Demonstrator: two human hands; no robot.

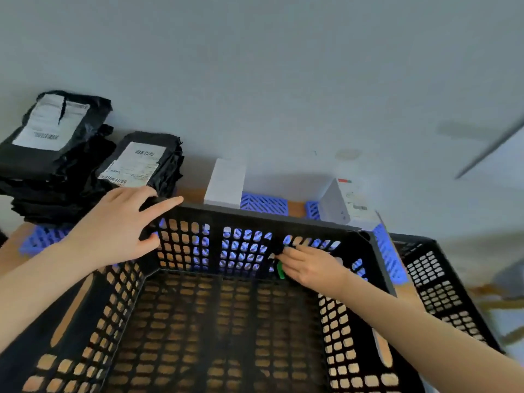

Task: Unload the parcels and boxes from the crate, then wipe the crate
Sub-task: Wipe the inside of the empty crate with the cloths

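- The black parcels (54,143) lie stacked on the desk (12,251) at ten o'clock from the crate, with a second pile (139,163) just beside them. They are already out.
- The left hand (113,228) rests on the crate's far-left corner, fingers spread and mostly straight over the rim. Its grip is released, steadying rather than clasping.
- The crate (255,215) sits in the middle, and nothing shows on its perforated floor. I judge unloading done and wiping the step in hand.
- A white box (225,182) stands at twelve o'clock, just behind the far wall, on a blue slatted piece (263,204).
- The right hand (309,265) is inside the crate against the far wall, its grip pinched on a small green thing (280,270). I cannot tell what that is.
- A second white box (346,202) leans at one o'clock, and another black crate (436,279) stands at three o'clock.
- If that is the wiper, the next move probably calls for strokes along the wall, then sides and floor, with the corner braced.
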